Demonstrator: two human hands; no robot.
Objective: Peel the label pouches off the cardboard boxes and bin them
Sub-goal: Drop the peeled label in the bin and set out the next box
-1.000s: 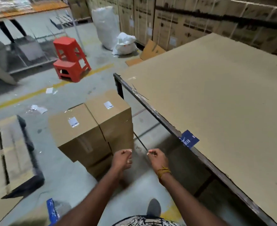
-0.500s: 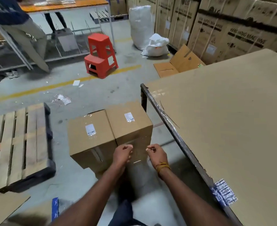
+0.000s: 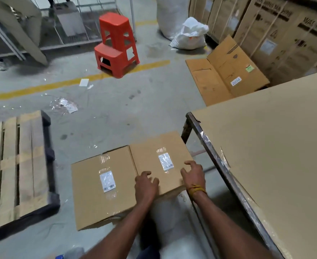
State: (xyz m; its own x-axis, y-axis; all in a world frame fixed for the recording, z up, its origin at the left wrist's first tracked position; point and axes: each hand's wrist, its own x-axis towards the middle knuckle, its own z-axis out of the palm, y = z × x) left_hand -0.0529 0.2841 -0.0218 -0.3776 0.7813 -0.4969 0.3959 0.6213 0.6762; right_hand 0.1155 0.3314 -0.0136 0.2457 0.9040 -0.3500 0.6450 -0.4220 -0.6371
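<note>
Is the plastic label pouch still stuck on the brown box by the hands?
Still on. The clear plastic label pouch lies flat on the right-hand brown cardboard box, between the open hands, untouched.

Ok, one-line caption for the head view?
Both hands, left and right, reach over the right box, its label pouch unpeeled.

A: What've I got on the feed?

B: I see 2 brown cardboard boxes side by side on the floor, touching. Left box (image 3: 101,191) and right box (image 3: 159,161) each w/ a clear label pouch stuck flat on top: left pouch (image 3: 107,181), right pouch (image 3: 165,161), white slip inside both. Neither peeled yet.
</note>
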